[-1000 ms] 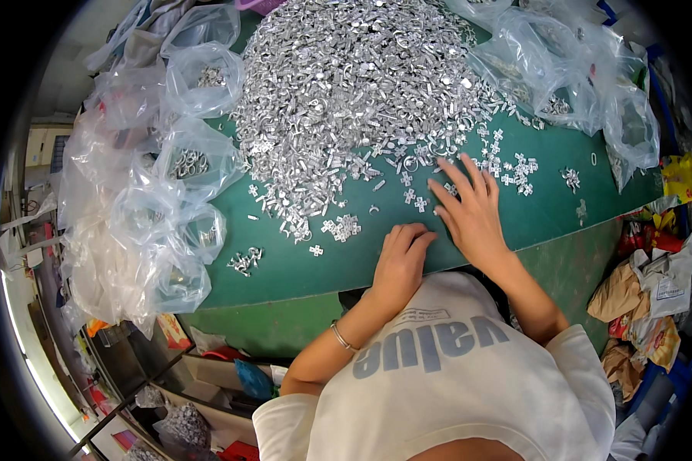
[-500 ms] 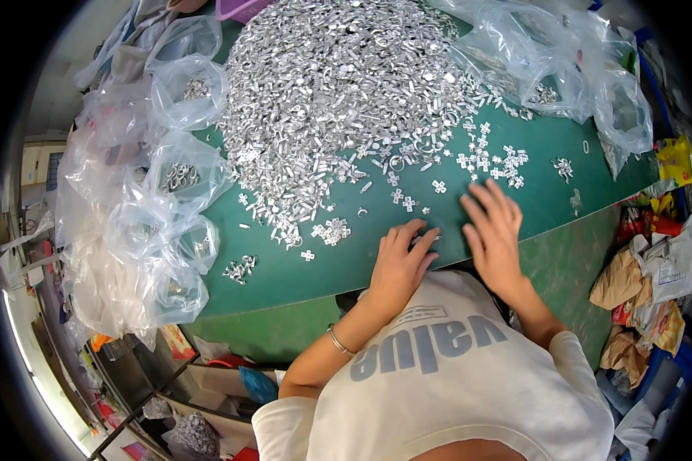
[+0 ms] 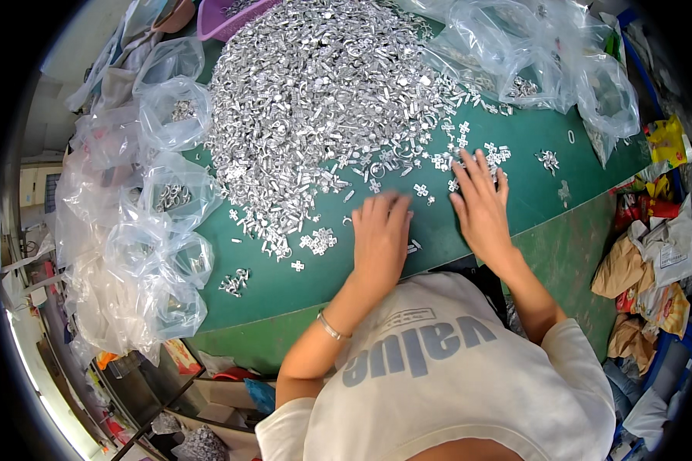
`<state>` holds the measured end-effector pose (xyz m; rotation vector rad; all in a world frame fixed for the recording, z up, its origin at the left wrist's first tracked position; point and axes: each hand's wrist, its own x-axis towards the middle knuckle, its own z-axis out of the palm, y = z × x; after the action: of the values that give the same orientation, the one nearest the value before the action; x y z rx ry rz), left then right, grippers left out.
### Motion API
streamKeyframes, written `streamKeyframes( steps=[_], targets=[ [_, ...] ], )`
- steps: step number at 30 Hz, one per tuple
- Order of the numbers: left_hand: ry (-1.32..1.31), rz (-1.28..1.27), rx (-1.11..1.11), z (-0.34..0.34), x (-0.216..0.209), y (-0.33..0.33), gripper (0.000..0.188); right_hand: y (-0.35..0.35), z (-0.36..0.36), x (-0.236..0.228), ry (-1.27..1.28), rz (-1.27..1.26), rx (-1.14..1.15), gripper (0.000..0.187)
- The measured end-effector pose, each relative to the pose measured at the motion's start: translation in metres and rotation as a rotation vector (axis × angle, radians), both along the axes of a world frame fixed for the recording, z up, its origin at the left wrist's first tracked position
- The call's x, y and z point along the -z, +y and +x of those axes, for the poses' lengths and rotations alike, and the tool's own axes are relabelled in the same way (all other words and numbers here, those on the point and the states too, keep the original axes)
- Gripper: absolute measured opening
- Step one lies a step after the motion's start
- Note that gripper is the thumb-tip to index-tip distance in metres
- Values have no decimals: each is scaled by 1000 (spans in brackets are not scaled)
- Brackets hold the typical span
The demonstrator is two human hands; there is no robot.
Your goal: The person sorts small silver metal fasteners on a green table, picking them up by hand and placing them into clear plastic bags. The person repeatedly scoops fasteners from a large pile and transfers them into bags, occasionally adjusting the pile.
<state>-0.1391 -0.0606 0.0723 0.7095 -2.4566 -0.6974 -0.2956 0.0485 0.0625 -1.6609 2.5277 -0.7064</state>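
Small silver metal pieces form a large heap (image 3: pixel 315 100) on the green table (image 3: pixel 284 303). My left hand (image 3: pixel 382 238) is palm down near the heap's front edge, fingers stretched forward and tips blurred by motion; it covers a patch where cross-shaped pieces lay. A few small bar-shaped pieces (image 3: pixel 414 247) lie beside it, close to the table's near edge. My right hand (image 3: pixel 481 211) is open, fingers apart, its tips reaching a loose group of cross-shaped pieces (image 3: pixel 497 154). One cross-shaped piece (image 3: pixel 420 190) sits between the hands. Whatever is under my left fingers is hidden.
Clear plastic bags (image 3: pixel 178 188) with metal pieces line the left side; more bags (image 3: pixel 534 69) stand at the far right. A purple basket (image 3: pixel 221 23) is behind the heap. Small sorted piles (image 3: pixel 317 241) lie in front of it. Paper and plastic packaging (image 3: pixel 646 253) is off to the right.
My left hand has moved forward and left over the cross-shaped pieces, uncovering small bars behind it. My right hand has reached forward to the group of crosses. The whole view has shifted slightly.
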Motion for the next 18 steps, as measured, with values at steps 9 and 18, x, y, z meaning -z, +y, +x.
streamKeyframes(
  steps=[9, 18],
  targets=[
    [-51, -100, -96, -31, 12, -30, 14, -13, -14, -4, -48, -190, -1, 30],
    [-124, 80, 116, 21, 2, 14, 17, -40, -22, 2, 66, -157, -191, 18]
  ],
)
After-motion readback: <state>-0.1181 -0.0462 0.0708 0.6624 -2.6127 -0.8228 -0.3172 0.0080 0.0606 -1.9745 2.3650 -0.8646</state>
